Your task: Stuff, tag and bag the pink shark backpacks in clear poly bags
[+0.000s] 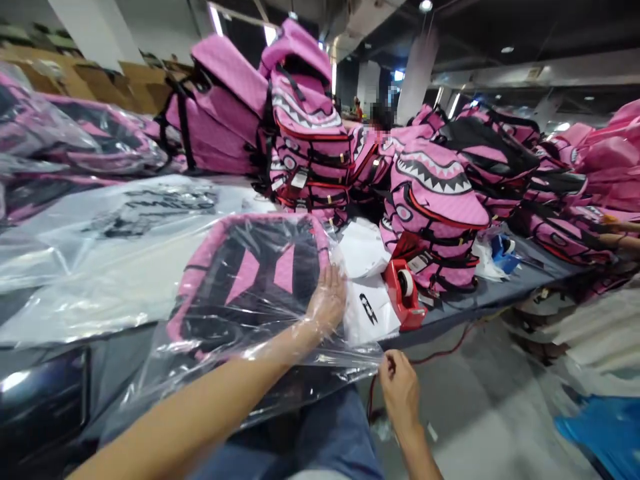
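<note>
A pink and black backpack lies flat on the table inside a clear plastic bag. My left hand presses on the backpack's right edge, its fingers stretched out. Plastic lies around that wrist; whether it passes over or under the hand I cannot tell. Off the table's front edge, my right hand pinches the near right corner of the plastic bag and pulls it taut. White printed paper sheets lie just right of my left hand, beside a red tape dispenser.
Stacked pink shark-mouth backpacks line the back, with more at right. Flat plastic bags cover the left of the table. A dark, shiny screen-like object is at lower left, a blue tape dispenser farther right. A person is behind the stacks.
</note>
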Available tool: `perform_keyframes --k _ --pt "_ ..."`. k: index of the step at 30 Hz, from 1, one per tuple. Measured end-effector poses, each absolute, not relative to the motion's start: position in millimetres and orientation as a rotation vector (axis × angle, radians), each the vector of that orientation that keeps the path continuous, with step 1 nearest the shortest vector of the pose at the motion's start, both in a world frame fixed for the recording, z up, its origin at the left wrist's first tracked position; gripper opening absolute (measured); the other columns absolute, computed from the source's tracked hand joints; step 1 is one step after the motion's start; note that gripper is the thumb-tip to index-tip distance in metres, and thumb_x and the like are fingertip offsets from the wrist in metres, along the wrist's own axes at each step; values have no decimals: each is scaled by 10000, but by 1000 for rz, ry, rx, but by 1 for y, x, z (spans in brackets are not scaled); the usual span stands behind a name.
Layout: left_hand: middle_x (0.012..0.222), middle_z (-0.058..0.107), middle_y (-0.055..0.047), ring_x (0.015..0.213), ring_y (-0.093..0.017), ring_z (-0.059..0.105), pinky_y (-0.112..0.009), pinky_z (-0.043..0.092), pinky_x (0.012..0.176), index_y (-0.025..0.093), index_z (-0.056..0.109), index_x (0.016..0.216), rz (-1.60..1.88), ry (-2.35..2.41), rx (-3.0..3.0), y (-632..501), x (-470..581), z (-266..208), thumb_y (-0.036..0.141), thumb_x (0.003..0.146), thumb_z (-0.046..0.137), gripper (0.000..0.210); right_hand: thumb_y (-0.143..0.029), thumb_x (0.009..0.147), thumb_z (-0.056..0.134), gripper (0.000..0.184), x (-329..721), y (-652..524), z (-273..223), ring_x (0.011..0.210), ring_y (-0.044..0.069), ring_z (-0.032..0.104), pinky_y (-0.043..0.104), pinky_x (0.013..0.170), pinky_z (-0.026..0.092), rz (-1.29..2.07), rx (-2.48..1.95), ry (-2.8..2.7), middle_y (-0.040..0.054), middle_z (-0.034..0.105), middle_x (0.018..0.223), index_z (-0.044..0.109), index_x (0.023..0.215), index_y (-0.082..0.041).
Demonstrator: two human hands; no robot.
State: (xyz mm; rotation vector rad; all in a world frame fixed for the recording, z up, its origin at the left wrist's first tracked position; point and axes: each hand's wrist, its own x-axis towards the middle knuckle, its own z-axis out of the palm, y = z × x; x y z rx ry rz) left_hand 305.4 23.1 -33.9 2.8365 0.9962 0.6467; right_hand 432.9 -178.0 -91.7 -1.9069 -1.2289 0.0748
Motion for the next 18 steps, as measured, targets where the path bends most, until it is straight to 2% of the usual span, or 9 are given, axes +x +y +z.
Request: perform_keyframes --k 2,4,6,9,12,14,16,18 --pt "1566 416 -281 1534 -406 238 -604 272 1230 -14 551 1357 498 853 2875 -25 266 -55 163 970 428 443 -611 982 400 560 424 -193 -101 504 156 578 238 470 434 603 -1919 -1197 33 610 608 638 706 -186" --pt "1544 485 -212 1519 -318 324 -517 366 1213 61 564 1365 386 661 2909 -72 220 -71 185 965 447 434 -692 944 432 615 408 -208 -104 469 138 562 212 408 389 1192 -1787 -1178 20 623 611 687 764 -162" --pt "1499 554 -170 1461 -258 440 -432 467 1148 113 533 1402 419 576 2944 -108 175 -81 164 990 413 432 -680 922 525 568 389 -219 -101 559 134 617 193 445 419 1510 -1557 -1275 25 678 729 753 902 -159" --pt "1339 689 -108 1274 -203 628 -334 553 1034 177 546 1385 689 650 2797 -141 120 -86 151 1012 423 394 -584 863 705 401 362 -222 -97 757 143 652 213 626 505 1539 -1294 -1562 28 711 900 796 1016 -224" --pt "1256 725 -80 1222 -213 650 -365 547 1032 222 500 1453 863 720 2685 -161 84 -80 64 964 517 514 -566 784 796 351 342 -216 -103 713 136 600 234 663 496 1506 -1328 -1624 7 668 805 796 838 -218" --pt "1260 717 -69 1224 -237 638 -392 528 1057 256 471 1498 1025 840 2793 -166 68 -72 26 882 643 680 -608 773 783 417 339 -215 -111 681 140 571 241 646 475 1422 -1466 -1529 -5 619 710 734 696 -201" --pt "1408 627 -79 1281 -278 591 -432 494 1106 272 446 1526 1259 1146 2891 -164 56 -67 93 792 788 830 -707 785 704 524 354 -220 -117 600 137 521 239 571 441 1317 -1628 -1292 -24 549 615 657 662 -200" --pt "1598 426 -97 1401 -351 469 -521 425 1163 282 366 1572 1387 1576 2797 -152 45 -67 245 744 865 967 -823 814 543 625 391 -235 -117 490 126 420 236 466 373 1144 -1812 -977 -47 453 543 573 659 -218"
